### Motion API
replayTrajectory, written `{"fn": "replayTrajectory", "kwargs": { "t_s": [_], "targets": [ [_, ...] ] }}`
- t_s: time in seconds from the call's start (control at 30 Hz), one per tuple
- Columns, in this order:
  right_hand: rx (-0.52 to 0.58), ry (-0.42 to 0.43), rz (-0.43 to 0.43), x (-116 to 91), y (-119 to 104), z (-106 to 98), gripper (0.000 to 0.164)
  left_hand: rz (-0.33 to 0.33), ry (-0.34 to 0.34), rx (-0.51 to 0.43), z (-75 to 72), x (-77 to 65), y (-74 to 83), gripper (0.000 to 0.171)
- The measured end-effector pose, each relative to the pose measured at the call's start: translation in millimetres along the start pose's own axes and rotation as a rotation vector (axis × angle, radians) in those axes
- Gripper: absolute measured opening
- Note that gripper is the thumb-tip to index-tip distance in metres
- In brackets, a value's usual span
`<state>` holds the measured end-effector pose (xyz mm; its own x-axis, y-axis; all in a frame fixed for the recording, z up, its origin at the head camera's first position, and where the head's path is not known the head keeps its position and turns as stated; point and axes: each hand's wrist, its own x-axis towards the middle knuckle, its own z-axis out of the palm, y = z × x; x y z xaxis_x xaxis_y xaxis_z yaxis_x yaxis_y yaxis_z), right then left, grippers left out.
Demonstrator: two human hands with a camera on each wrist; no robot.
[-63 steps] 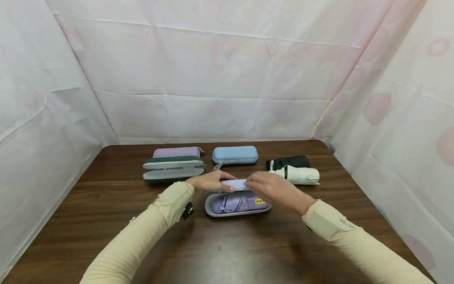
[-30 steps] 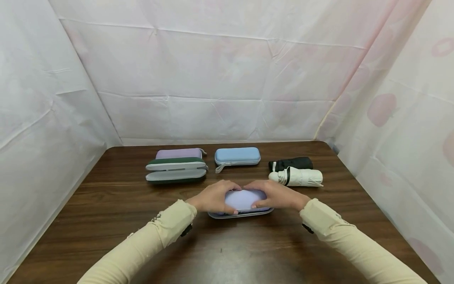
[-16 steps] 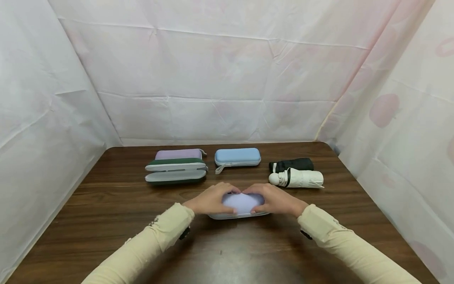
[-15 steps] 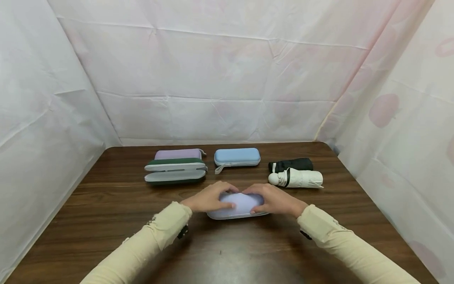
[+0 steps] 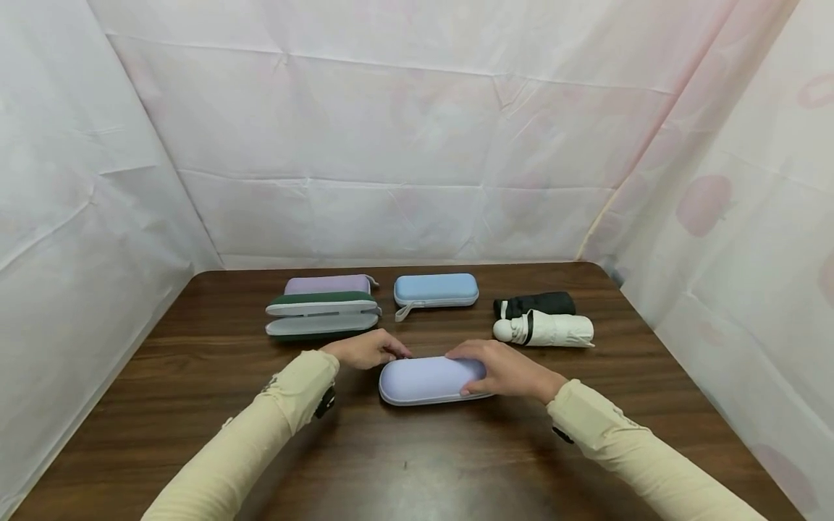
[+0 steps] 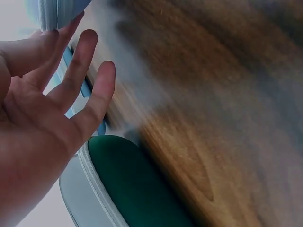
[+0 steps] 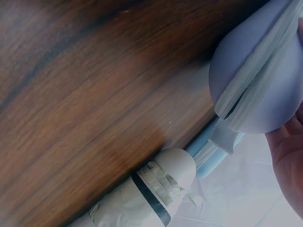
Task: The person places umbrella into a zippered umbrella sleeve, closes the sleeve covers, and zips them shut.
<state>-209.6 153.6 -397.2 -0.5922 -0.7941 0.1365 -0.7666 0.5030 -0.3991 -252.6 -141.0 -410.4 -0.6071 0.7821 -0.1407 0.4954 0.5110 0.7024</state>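
A lavender hard zip case [image 5: 423, 380] lies on the table in front of me, its lid down over the base. My right hand [image 5: 504, 369] holds its right end, thumb in front and fingers behind. In the right wrist view the zip tapes [image 7: 253, 75] stand slightly apart at that end, above a grey fabric tab [image 7: 223, 135]. My left hand [image 5: 368, 349] is at the case's back left corner. In the left wrist view its thumb and forefinger reach the case's zip edge [image 6: 49, 16], with the other fingers [image 6: 78, 61] extended. The purple umbrella seen inside earlier is hidden.
Behind my left hand stands a green case [image 5: 322, 315] with its lid raised, in front of a purple case [image 5: 328, 284]. A blue case [image 5: 436, 289] lies at the back middle. White [image 5: 550, 329] and black [image 5: 541, 302] folded umbrellas lie to the right.
The lavender case's lid has come down over the purple umbrella. My left hand has let go of the lid and moved to the back left corner; the right hand stays on the right end.
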Motion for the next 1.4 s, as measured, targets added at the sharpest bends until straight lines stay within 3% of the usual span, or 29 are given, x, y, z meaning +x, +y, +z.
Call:
{"fn": "replayTrajectory", "kwargs": {
  "t_s": [0.3,0.4,0.57,0.67,0.8,1.4],
  "targets": [
    [0.004,0.008,-0.008,-1.8,1.0,3.7,0.056,0.006,-0.002,0.197,0.7,9.7,-0.7,0.016],
    [0.000,0.011,-0.012,-1.9,1.5,4.2,0.056,0.016,0.049,0.351,3.8,6.6,2.1,0.015],
    [-0.010,0.018,-0.008,-2.5,3.0,4.8,0.056,0.112,0.163,0.666,9.0,-1.6,3.5,0.012],
    [-0.019,0.020,-0.008,-2.1,3.2,5.3,0.056,0.156,0.210,0.773,10.2,-6.4,1.5,0.011],
    [-0.037,0.027,-0.010,-1.5,2.7,5.9,0.056,0.168,0.248,0.829,10.1,-14.8,-3.2,0.010],
    [-0.074,0.066,0.015,-3.0,-2.0,8.7,0.053,0.231,0.388,0.842,18.6,-46.2,-12.5,0.007]
  ]
}}
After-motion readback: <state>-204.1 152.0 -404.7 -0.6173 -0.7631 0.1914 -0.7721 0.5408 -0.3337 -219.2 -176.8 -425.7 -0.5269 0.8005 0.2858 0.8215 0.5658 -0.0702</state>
